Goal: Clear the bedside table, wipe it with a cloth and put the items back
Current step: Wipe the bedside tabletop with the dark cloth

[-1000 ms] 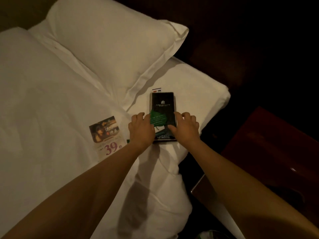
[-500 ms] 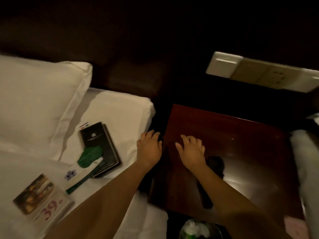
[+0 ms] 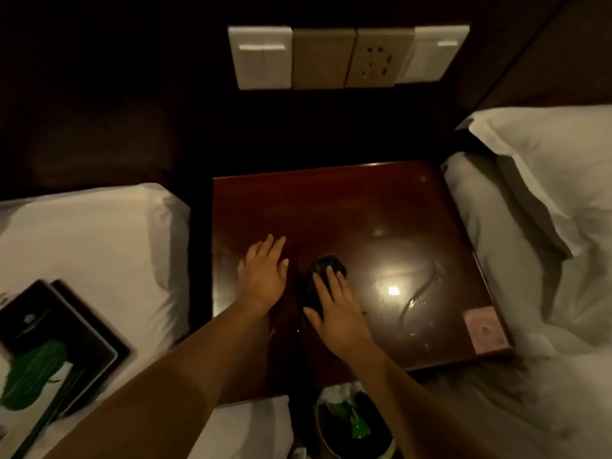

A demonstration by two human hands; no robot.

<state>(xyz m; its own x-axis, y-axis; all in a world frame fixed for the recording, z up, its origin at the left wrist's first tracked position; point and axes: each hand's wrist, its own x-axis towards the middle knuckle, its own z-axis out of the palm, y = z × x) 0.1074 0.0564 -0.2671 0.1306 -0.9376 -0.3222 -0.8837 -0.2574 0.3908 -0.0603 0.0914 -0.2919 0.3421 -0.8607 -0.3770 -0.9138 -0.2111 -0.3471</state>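
The bedside table has a glossy dark red top and stands between two beds. Both my hands hover low over its front left part. My left hand is flat and open, holding nothing. My right hand is open with fingers spread, above a dark patch on the gloss; I cannot tell whether that is an object or a reflection. A small pink card lies at the table's front right corner. Two black folders and a green leaf-shaped card lie on the left bed.
A switch and socket panel is on the dark wall behind the table. The right bed's pillow and rumpled sheet press against the table's right edge. A waste bin with rubbish stands in front of the table.
My hands let go of the black folders on the left bed and swung right over the bedside table. My view turned from the bed to the table.
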